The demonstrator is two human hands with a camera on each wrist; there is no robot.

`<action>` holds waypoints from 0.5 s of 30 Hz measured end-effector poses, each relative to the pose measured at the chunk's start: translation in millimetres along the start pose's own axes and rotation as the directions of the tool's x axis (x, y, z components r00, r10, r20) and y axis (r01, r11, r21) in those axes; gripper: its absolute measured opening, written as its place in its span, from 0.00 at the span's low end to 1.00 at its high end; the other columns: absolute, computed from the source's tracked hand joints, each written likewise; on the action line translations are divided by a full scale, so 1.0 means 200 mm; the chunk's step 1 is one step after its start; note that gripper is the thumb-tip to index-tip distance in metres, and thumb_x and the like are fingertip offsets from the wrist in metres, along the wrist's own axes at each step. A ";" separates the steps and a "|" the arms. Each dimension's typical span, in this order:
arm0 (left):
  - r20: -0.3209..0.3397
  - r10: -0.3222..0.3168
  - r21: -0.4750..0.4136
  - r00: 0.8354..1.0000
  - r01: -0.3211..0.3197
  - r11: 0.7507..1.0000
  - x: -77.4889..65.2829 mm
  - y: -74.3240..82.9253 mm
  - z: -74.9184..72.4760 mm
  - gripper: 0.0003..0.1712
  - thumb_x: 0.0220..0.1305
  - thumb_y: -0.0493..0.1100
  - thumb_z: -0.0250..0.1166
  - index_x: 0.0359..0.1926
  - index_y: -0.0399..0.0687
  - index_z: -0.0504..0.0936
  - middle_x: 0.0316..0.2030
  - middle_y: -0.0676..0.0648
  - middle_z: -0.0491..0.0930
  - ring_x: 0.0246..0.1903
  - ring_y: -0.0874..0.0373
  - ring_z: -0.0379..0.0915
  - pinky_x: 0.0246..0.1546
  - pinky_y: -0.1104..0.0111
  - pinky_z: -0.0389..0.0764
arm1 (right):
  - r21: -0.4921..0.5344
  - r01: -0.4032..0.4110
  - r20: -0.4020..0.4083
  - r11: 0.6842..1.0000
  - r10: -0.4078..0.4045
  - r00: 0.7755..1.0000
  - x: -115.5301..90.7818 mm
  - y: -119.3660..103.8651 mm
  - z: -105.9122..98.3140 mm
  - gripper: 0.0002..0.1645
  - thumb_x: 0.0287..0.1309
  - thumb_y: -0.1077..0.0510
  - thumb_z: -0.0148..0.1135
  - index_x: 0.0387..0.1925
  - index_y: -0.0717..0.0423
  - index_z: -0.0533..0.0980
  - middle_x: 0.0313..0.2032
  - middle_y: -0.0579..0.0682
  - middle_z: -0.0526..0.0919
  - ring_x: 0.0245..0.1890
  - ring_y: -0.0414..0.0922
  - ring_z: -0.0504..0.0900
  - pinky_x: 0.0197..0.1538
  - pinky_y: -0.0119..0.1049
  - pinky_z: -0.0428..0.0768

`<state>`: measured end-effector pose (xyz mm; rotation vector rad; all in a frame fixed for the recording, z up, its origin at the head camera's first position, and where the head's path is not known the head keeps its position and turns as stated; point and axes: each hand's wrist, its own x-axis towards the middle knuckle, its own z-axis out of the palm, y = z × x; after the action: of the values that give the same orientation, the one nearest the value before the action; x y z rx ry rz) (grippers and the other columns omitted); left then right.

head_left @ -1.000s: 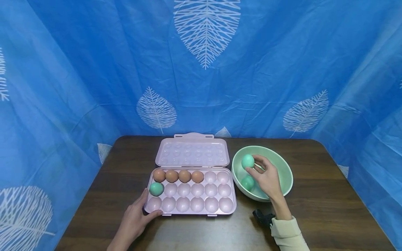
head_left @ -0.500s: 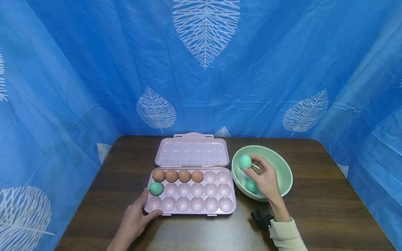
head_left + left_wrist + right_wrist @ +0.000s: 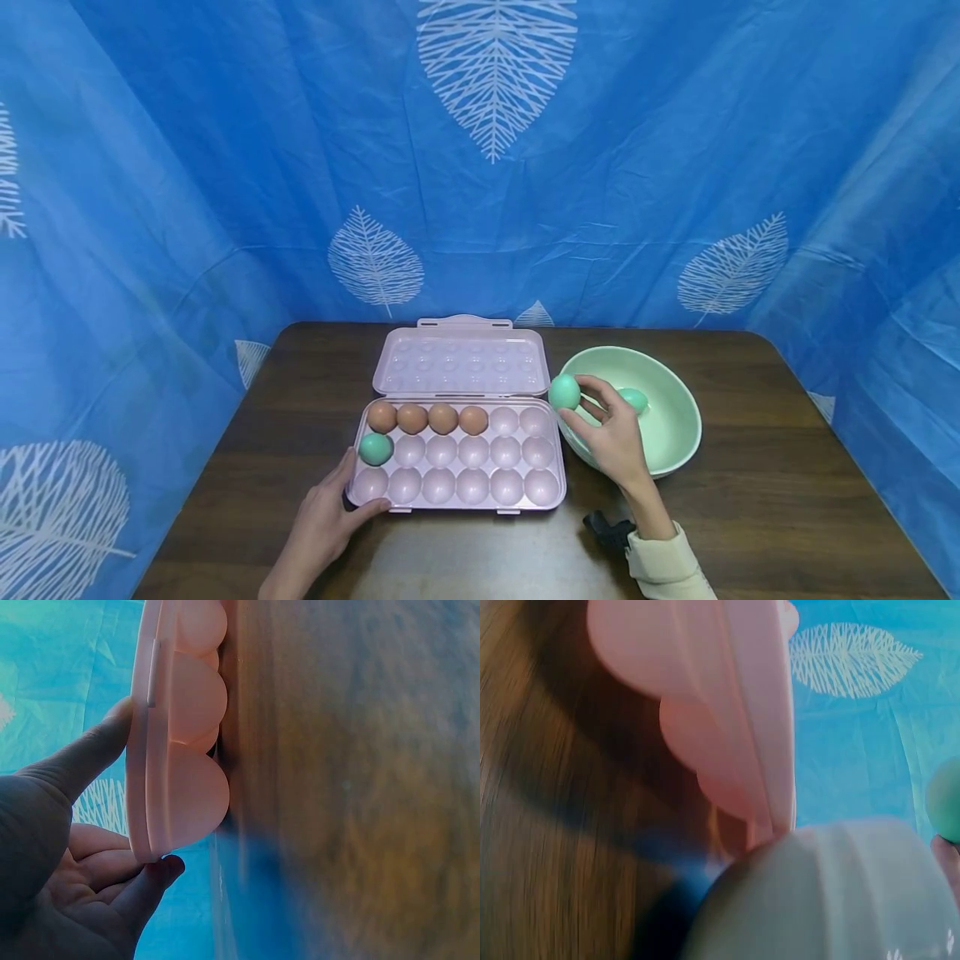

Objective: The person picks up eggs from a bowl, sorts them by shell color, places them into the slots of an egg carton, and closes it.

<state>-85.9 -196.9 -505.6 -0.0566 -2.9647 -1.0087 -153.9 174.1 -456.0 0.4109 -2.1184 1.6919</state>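
Observation:
At the near left corner of a pink egg carton (image 3: 457, 510), my left hand (image 3: 322, 521) grips the rim, its thumb on the front edge and its fingers along the side. The left wrist view shows this hand (image 3: 82, 855) on the carton (image 3: 157, 795) from low down. My right hand (image 3: 615, 433) pinches a green egg (image 3: 565, 392) above the bowl's left rim, close to the carton. Several brown eggs (image 3: 442, 418) fill the left part of the back row, and one green egg (image 3: 376, 449) sits leftmost in the middle row. The carton's lid (image 3: 461, 362) lies folded back.
A light green bowl (image 3: 675, 417) stands right of the carton with a green egg (image 3: 633, 400) in it, partly behind my right hand. All stands on a dark wooden table (image 3: 780, 483). A blue leaf-patterned cloth (image 3: 600, 167) hangs behind it.
My right hand has carried the green egg left, from over the bowl to its left rim. The egg in the bowl has rolled toward the back right. My left hand stays on the carton.

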 end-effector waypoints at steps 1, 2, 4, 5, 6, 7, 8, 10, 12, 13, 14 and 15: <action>0.002 0.000 -0.001 1.000 0.000 1.000 0.00 0.00 0.00 0.57 0.52 0.56 0.76 0.69 0.23 0.59 0.66 0.25 0.62 0.63 0.32 0.63 0.61 0.44 0.68 | 0.011 0.016 0.006 1.000 -0.016 1.000 0.00 0.00 0.01 0.27 0.45 0.80 0.70 0.51 0.78 0.74 0.48 0.68 0.79 0.49 0.45 0.81 0.53 0.37 0.80; 0.002 -0.002 -0.003 1.000 0.002 1.000 0.00 0.00 0.00 0.57 0.52 0.56 0.76 0.69 0.23 0.59 0.66 0.26 0.62 0.63 0.32 0.63 0.61 0.44 0.67 | 0.025 0.030 0.014 0.999 -0.030 0.999 0.00 0.00 0.02 0.28 0.44 0.80 0.70 0.50 0.78 0.74 0.48 0.68 0.79 0.50 0.46 0.81 0.53 0.37 0.80; 0.010 -0.009 -0.003 1.000 0.009 1.000 0.01 0.00 0.00 0.57 0.52 0.56 0.76 0.69 0.23 0.59 0.66 0.25 0.61 0.63 0.32 0.63 0.61 0.44 0.67 | 0.031 0.046 0.037 0.998 -0.047 0.998 0.00 -0.02 0.04 0.27 0.45 0.81 0.69 0.50 0.79 0.73 0.48 0.69 0.79 0.50 0.48 0.81 0.54 0.37 0.79; 0.010 -0.009 -0.002 1.000 0.009 1.000 0.00 0.01 0.00 0.57 0.52 0.57 0.76 0.69 0.23 0.59 0.66 0.25 0.61 0.63 0.32 0.63 0.61 0.44 0.67 | 0.035 0.050 0.048 0.998 -0.052 0.997 0.00 -0.03 0.06 0.27 0.45 0.81 0.69 0.50 0.79 0.73 0.48 0.69 0.79 0.50 0.48 0.81 0.54 0.37 0.79; 0.009 -0.009 -0.002 1.000 0.009 1.000 0.00 0.01 0.00 0.58 0.52 0.57 0.76 0.69 0.23 0.59 0.66 0.25 0.61 0.63 0.32 0.63 0.61 0.44 0.67 | 0.030 0.051 0.059 0.998 -0.053 0.997 0.00 -0.03 0.07 0.27 0.45 0.80 0.70 0.51 0.78 0.73 0.48 0.68 0.79 0.51 0.51 0.81 0.54 0.37 0.79; 0.010 -0.012 0.000 1.000 0.012 1.000 0.00 0.01 0.00 0.58 0.52 0.57 0.76 0.69 0.23 0.59 0.66 0.26 0.61 0.63 0.32 0.63 0.61 0.44 0.67 | 0.026 0.046 0.068 0.999 -0.048 0.997 0.00 -0.04 0.08 0.27 0.45 0.80 0.70 0.51 0.78 0.73 0.48 0.68 0.79 0.50 0.53 0.81 0.54 0.38 0.79; 0.009 -0.014 -0.002 1.000 0.014 1.000 0.00 0.01 0.00 0.58 0.52 0.57 0.76 0.69 0.23 0.59 0.66 0.26 0.61 0.64 0.32 0.62 0.61 0.44 0.67 | 0.021 0.039 0.077 0.999 -0.041 0.996 0.00 -0.05 0.09 0.27 0.46 0.79 0.70 0.51 0.77 0.73 0.49 0.67 0.79 0.51 0.55 0.81 0.54 0.38 0.79; 0.007 -0.015 -0.006 1.000 0.015 1.000 0.00 0.01 0.00 0.58 0.52 0.56 0.76 0.69 0.24 0.59 0.66 0.26 0.61 0.64 0.32 0.62 0.61 0.44 0.67 | 0.009 0.029 0.088 1.000 -0.029 0.996 0.00 -0.06 0.12 0.27 0.46 0.79 0.70 0.51 0.77 0.73 0.49 0.67 0.79 0.51 0.59 0.81 0.54 0.39 0.79; 0.009 -0.020 -0.007 1.000 0.020 1.000 0.00 0.01 0.00 0.57 0.52 0.56 0.76 0.69 0.24 0.59 0.66 0.26 0.61 0.64 0.32 0.62 0.61 0.44 0.66 | -0.005 0.019 0.101 1.000 -0.018 0.995 -0.01 -0.08 0.15 0.27 0.45 0.79 0.70 0.50 0.76 0.74 0.48 0.67 0.80 0.51 0.60 0.80 0.54 0.39 0.79; 0.009 -0.021 -0.008 1.000 0.021 1.000 0.00 0.00 0.00 0.57 0.52 0.56 0.76 0.69 0.23 0.59 0.66 0.26 0.61 0.64 0.32 0.62 0.61 0.44 0.66 | -0.001 0.016 0.109 1.000 -0.016 0.994 -0.02 -0.08 0.17 0.27 0.45 0.79 0.70 0.50 0.77 0.74 0.48 0.67 0.80 0.51 0.60 0.80 0.54 0.40 0.79; 0.009 -0.021 -0.010 1.000 0.021 1.000 0.00 0.00 0.00 0.57 0.52 0.56 0.76 0.69 0.23 0.59 0.66 0.26 0.61 0.64 0.32 0.62 0.61 0.44 0.66 | 0.002 0.015 0.120 1.000 -0.015 0.993 -0.02 -0.08 0.19 0.27 0.45 0.79 0.70 0.50 0.76 0.74 0.48 0.67 0.80 0.51 0.60 0.80 0.54 0.41 0.79; 0.012 -0.021 -0.006 1.000 0.021 1.000 0.00 0.00 0.00 0.57 0.52 0.56 0.76 0.69 0.23 0.59 0.66 0.26 0.61 0.64 0.32 0.62 0.61 0.44 0.66 | 0.006 0.020 0.130 1.000 -0.020 0.991 -0.02 -0.08 0.20 0.27 0.45 0.79 0.71 0.50 0.76 0.74 0.48 0.67 0.80 0.51 0.61 0.80 0.54 0.41 0.79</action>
<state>-86.1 -196.8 -504.7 -0.0315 -2.9789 -1.0239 -147.0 130.3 -451.7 0.5556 -2.1942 1.7012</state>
